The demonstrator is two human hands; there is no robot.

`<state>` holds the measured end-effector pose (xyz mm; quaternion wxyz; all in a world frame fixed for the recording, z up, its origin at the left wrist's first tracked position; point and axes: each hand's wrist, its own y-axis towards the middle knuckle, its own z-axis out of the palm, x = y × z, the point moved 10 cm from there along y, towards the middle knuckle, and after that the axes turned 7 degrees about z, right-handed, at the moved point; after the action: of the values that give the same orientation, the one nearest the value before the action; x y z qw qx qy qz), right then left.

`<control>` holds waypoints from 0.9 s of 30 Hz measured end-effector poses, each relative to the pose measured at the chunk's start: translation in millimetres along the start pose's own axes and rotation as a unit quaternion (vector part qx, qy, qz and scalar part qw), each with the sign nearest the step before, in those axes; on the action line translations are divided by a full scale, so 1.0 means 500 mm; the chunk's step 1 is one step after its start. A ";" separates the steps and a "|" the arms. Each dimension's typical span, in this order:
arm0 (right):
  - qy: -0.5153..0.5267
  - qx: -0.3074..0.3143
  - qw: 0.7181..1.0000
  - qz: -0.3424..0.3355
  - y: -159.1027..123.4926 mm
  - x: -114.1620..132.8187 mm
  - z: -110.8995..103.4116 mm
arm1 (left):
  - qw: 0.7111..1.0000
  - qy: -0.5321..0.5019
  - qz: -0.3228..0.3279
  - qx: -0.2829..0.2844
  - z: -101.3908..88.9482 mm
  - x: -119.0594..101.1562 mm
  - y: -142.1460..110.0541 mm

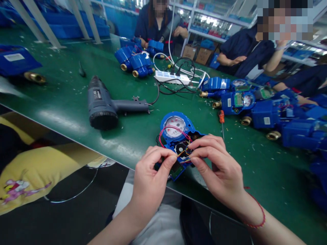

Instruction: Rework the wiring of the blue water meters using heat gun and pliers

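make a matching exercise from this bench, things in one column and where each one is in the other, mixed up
Things
1. blue water meter
2. heat gun
3. white power strip
4. orange-handled screwdriver

Places
A. among black cables
B. just beyond the right hand
C. lying on the green bench mat, left of the other things
D. gripped at its wires by the fingers of the left hand and the right hand

Pairs
1-D, 2-C, 3-A, 4-B
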<state>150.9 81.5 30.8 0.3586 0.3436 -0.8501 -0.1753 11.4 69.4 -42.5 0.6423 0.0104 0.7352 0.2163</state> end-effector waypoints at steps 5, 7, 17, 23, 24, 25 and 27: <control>0.005 0.000 1.000 0.009 0.001 -0.003 0.000 | 0.996 0.029 0.084 0.020 0.019 -0.044 0.002; 0.004 0.000 1.000 0.010 0.000 -0.003 0.000 | 0.995 0.036 0.088 0.030 0.026 -0.049 0.003; 0.006 -0.047 0.999 0.003 -0.024 0.003 -0.002 | 1.000 -0.005 0.000 0.025 0.042 -0.024 0.004; 0.014 -0.057 0.998 0.019 -0.028 0.000 -0.003 | 0.998 0.054 -0.004 0.043 0.038 -0.020 -0.004; 0.015 -0.057 0.998 0.024 -0.028 -0.003 -0.003 | 0.996 0.072 0.003 0.045 0.036 -0.023 -0.005; 0.017 -0.058 0.998 0.029 -0.028 -0.006 -0.003 | 0.995 0.087 0.012 0.046 0.034 -0.026 -0.007; 0.021 -0.059 0.997 0.037 -0.028 -0.011 -0.001 | 0.993 0.103 0.031 0.047 0.032 -0.033 -0.011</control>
<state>160.7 75.3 20.8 0.4028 0.2934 -0.8426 -0.2042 31.0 64.5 -30.1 0.5549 0.0413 0.8062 0.2011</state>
